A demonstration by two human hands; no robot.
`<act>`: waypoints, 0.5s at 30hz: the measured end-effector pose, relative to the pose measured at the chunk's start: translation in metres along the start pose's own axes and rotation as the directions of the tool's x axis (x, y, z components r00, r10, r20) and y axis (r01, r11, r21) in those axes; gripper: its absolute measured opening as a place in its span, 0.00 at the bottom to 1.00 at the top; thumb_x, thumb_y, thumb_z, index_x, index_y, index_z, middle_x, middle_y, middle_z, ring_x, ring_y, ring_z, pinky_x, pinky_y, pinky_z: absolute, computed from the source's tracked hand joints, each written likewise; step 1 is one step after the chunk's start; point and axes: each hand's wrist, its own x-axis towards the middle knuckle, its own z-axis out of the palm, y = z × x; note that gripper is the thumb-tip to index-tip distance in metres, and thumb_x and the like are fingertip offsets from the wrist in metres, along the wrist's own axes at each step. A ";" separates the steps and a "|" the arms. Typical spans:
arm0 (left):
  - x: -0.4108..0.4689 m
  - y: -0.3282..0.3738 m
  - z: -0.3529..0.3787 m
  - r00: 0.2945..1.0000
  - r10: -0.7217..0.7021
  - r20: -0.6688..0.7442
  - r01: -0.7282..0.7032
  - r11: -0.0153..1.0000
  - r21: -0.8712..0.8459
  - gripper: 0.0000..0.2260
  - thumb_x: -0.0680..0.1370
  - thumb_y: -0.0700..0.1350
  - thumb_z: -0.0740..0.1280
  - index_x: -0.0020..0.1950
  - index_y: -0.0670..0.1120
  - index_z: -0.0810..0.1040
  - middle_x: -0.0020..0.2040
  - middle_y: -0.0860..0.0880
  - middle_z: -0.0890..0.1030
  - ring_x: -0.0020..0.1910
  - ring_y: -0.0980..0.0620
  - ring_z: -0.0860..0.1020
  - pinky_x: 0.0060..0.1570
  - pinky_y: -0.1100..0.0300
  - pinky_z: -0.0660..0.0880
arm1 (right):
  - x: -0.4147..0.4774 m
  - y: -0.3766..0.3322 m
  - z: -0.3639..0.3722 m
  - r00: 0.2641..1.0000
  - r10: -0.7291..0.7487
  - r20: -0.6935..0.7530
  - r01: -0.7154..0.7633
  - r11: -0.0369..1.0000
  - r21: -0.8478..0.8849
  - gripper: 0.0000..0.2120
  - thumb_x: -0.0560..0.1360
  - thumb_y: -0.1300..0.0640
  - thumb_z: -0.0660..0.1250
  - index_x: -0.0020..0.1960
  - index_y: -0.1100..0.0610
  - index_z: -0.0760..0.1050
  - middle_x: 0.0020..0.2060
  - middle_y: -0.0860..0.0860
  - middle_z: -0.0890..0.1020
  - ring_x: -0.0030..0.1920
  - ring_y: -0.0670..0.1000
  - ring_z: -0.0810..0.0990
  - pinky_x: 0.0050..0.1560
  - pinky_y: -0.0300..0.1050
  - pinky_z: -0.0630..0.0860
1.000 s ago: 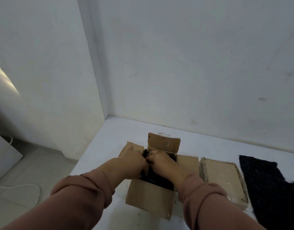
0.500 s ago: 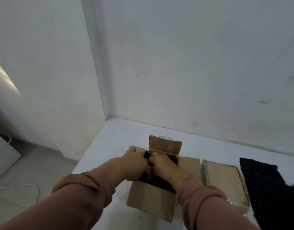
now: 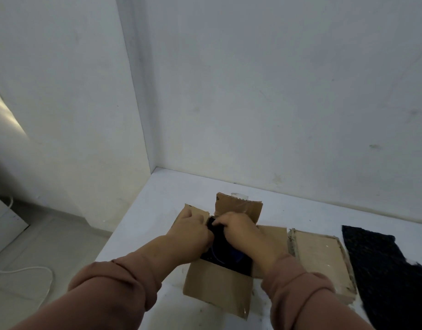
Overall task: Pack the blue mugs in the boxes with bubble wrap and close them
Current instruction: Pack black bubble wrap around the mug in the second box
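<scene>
Left hand [image 3: 191, 231] and right hand [image 3: 241, 231], reaching out of dusty-pink sleeves [image 3: 124, 287], meet knuckle to knuckle inside an open cardboard box [image 3: 217, 289]. The fingers of both are curled down and grasp the black bubble wrap [image 3: 226, 260] that fills it. A small patch of blue, seemingly the blue mug [image 3: 236, 253], shows through the wrap near the right wrist, and the rest is hidden. The box's far flap stands upright behind the hands, and the side flaps are spread open. The box sits on a white worktop [image 3: 157, 210] set into the corner of two bare, pale grey walls [image 3: 276, 91]. Just beside it on the right lies a second cardboard box [image 3: 322, 260], flatter and closed, and past that a loose sheet of black wrap [image 3: 391, 270] runs off the right edge. Left of the worktop, lower down, is a pale floor [image 3: 38, 246] with a white cable [image 3: 31, 269] looping across it.
</scene>
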 end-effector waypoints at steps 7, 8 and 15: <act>0.007 0.011 0.003 0.991 -0.095 0.092 0.093 0.995 0.026 0.13 0.77 0.52 0.63 0.57 0.47 0.77 0.56 0.49 0.78 0.61 0.44 0.67 0.61 0.46 0.59 | -0.006 -0.008 0.017 0.981 -0.008 0.194 0.032 0.992 -0.122 0.12 0.75 0.64 0.59 0.55 0.61 0.77 0.58 0.57 0.78 0.56 0.58 0.76 0.57 0.50 0.74; 0.008 0.011 0.001 0.990 -0.098 0.102 0.096 0.995 0.029 0.13 0.77 0.53 0.63 0.58 0.48 0.77 0.56 0.49 0.78 0.62 0.44 0.67 0.62 0.45 0.59 | -0.006 -0.008 0.016 0.981 0.003 0.196 0.020 0.993 -0.112 0.12 0.75 0.63 0.59 0.55 0.61 0.77 0.58 0.57 0.78 0.56 0.58 0.76 0.57 0.50 0.74; 0.016 0.016 0.000 0.981 -0.120 0.150 0.123 0.992 -0.008 0.20 0.73 0.60 0.66 0.59 0.50 0.76 0.57 0.49 0.76 0.61 0.45 0.67 0.61 0.47 0.59 | -0.006 -0.006 0.007 0.954 -0.005 0.298 0.030 0.996 -0.080 0.18 0.71 0.54 0.68 0.59 0.59 0.74 0.58 0.56 0.75 0.56 0.56 0.76 0.57 0.49 0.75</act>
